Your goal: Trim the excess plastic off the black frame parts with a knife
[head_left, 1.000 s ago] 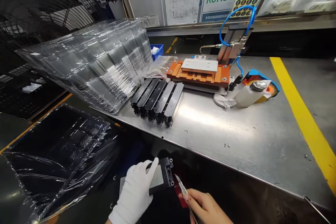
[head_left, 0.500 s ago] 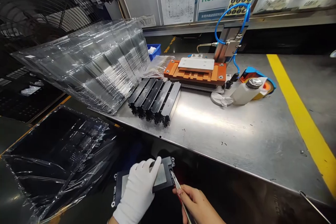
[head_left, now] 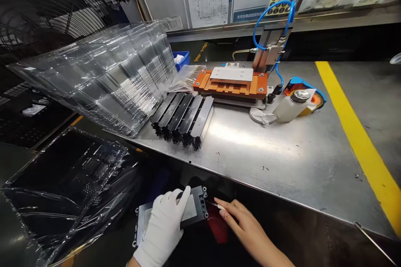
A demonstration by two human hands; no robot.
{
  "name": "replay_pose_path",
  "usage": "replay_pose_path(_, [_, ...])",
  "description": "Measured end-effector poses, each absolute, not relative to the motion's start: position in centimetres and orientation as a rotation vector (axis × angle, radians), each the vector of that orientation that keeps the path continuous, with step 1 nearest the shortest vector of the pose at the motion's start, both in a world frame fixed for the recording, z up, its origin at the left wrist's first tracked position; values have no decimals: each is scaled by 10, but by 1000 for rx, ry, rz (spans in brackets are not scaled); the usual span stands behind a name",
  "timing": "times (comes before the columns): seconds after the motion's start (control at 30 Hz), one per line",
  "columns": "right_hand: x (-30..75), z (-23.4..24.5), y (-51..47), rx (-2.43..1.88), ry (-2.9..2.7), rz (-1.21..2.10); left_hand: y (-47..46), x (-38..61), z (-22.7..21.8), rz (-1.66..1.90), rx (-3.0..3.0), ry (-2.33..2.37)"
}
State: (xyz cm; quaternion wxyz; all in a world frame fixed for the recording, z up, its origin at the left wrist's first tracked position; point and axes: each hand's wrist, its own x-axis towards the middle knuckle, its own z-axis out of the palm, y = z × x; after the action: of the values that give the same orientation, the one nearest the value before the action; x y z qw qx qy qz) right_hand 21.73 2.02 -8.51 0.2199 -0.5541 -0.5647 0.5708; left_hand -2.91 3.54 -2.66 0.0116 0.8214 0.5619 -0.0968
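My left hand (head_left: pixel 163 225), in a white glove, grips a flat black plastic part (head_left: pixel 197 206) with a grey face, held below the table's front edge. My bare right hand (head_left: pixel 247 227) pinches a thin metal blade (head_left: pixel 214 205) whose tip touches the part's right end. A row of several similar black parts (head_left: pixel 183 119) lies on the steel table (head_left: pixel 282 158), well beyond both hands.
A stack of clear plastic trays (head_left: pixel 103 75) leans at the left. An orange fixture (head_left: pixel 232 83) with a blue air hose stands at the back, a white bottle (head_left: pixel 290 106) beside it. A bagged black tray (head_left: pixel 69 183) sits lower left. A yellow stripe (head_left: pixel 357 133) marks the table.
My right hand has turned, bringing the blade from upright to lying flat against the part's right end. The left hand has kept its hold on the part.
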Motion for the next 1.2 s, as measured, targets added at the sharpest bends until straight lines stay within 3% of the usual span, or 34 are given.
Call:
replay_pose_path(0.13, [228, -90, 28, -1612, -2050, 1109, 33, -29, -27, -293, 2586, 1734])
replay_pose_path(0.37, [227, -84, 34, -1508, -2306, 757, 33, -29, -23, -331, 2607, 1718])
replay_pose_path(1.2, [226, -66, 57, -1317, -2537, 909, 49, -41, 3, -621, 2418, 1325])
